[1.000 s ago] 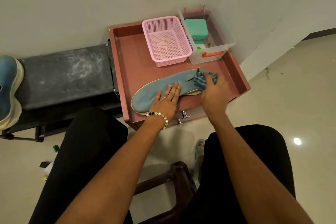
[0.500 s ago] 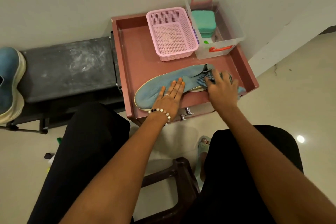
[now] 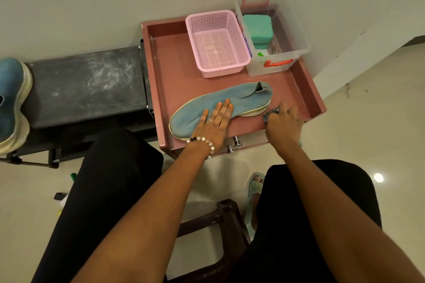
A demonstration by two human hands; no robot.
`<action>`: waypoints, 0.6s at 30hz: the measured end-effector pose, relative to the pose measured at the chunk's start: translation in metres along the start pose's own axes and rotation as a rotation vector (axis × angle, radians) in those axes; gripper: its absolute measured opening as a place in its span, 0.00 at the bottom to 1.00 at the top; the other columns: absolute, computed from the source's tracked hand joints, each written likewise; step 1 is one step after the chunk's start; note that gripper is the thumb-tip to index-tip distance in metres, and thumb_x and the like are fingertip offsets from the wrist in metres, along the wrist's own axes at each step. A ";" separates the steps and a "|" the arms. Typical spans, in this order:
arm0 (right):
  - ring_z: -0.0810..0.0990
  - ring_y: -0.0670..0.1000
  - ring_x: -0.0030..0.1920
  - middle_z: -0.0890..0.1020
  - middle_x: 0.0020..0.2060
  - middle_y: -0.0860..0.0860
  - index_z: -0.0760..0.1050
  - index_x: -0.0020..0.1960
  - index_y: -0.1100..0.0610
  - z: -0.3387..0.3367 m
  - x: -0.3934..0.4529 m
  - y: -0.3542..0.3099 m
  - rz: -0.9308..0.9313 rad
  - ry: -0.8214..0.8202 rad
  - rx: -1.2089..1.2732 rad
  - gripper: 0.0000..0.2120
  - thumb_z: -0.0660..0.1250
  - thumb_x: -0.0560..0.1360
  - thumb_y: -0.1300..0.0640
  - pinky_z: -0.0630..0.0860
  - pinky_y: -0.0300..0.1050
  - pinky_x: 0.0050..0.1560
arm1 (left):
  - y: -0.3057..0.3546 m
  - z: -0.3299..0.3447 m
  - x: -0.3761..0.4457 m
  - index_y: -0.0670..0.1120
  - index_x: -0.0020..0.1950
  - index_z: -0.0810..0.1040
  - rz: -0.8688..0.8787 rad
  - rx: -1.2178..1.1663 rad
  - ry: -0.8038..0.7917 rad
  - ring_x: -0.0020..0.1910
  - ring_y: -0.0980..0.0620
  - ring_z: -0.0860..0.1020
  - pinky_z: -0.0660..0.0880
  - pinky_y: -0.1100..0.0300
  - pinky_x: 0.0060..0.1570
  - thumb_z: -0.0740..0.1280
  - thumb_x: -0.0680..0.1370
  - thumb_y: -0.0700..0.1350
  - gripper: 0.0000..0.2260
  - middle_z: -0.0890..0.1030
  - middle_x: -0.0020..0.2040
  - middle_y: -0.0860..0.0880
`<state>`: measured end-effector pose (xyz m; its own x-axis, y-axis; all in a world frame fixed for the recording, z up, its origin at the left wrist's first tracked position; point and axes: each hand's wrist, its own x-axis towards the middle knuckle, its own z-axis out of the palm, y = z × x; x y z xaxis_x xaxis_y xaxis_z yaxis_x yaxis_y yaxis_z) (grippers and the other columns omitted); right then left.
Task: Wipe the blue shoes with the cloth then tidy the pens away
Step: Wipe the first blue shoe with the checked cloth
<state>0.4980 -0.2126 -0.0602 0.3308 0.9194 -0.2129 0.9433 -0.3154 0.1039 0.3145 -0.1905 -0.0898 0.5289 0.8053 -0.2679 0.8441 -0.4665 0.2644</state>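
Note:
A blue knit shoe lies on its side in the pink tray-top table, toe toward the left. My left hand presses flat on its toe half, fingers straight. My right hand grips a dark bluish cloth, bunched under the fingers, on the tray just in front of the shoe's heel and sole edge. A second blue shoe stands at the far left on the dark bench. No pens are plainly visible.
A pink mesh basket and a clear plastic box holding a green case sit at the tray's back. A dark bench adjoins the tray on the left. A brown stool stands between my knees.
My right hand with the cloth has slid from the shoe's heel opening down and toward me, to the tray beside the sole. My left hand has stayed pressed on the shoe.

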 end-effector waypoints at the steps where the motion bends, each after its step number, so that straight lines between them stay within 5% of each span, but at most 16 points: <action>1: 0.66 0.61 0.61 0.69 0.61 0.57 0.77 0.58 0.60 0.000 -0.002 -0.006 0.012 0.016 0.095 0.12 0.60 0.78 0.57 0.70 0.55 0.55 | -0.001 0.000 0.001 0.46 0.77 0.34 0.000 0.003 0.006 0.77 0.51 0.37 0.40 0.48 0.74 0.50 0.75 0.29 0.37 0.34 0.77 0.51; 7: 0.68 0.63 0.58 0.69 0.60 0.62 0.76 0.60 0.60 -0.031 0.011 0.000 0.249 0.294 0.461 0.15 0.62 0.76 0.58 0.72 0.54 0.51 | -0.002 0.002 0.000 0.45 0.77 0.34 0.009 0.018 0.007 0.77 0.50 0.38 0.41 0.48 0.74 0.51 0.76 0.31 0.36 0.35 0.77 0.50; 14: 0.74 0.65 0.56 0.73 0.58 0.65 0.77 0.56 0.66 -0.007 0.006 -0.044 0.096 0.192 0.099 0.15 0.56 0.75 0.66 0.76 0.54 0.47 | 0.001 0.000 0.000 0.45 0.77 0.34 -0.001 0.013 -0.005 0.77 0.51 0.38 0.40 0.48 0.74 0.52 0.76 0.32 0.36 0.34 0.77 0.50; 18: 0.65 0.62 0.66 0.67 0.66 0.62 0.76 0.57 0.66 -0.015 0.004 -0.069 -0.093 0.147 0.064 0.13 0.58 0.78 0.61 0.73 0.58 0.54 | -0.002 -0.001 -0.001 0.45 0.77 0.34 0.008 0.011 -0.026 0.76 0.50 0.37 0.40 0.48 0.74 0.57 0.76 0.35 0.39 0.33 0.77 0.50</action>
<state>0.4335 -0.1841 -0.0539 0.2389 0.9682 -0.0742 0.9710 -0.2375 0.0274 0.3124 -0.1901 -0.0886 0.5380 0.7914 -0.2902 0.8405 -0.4774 0.2563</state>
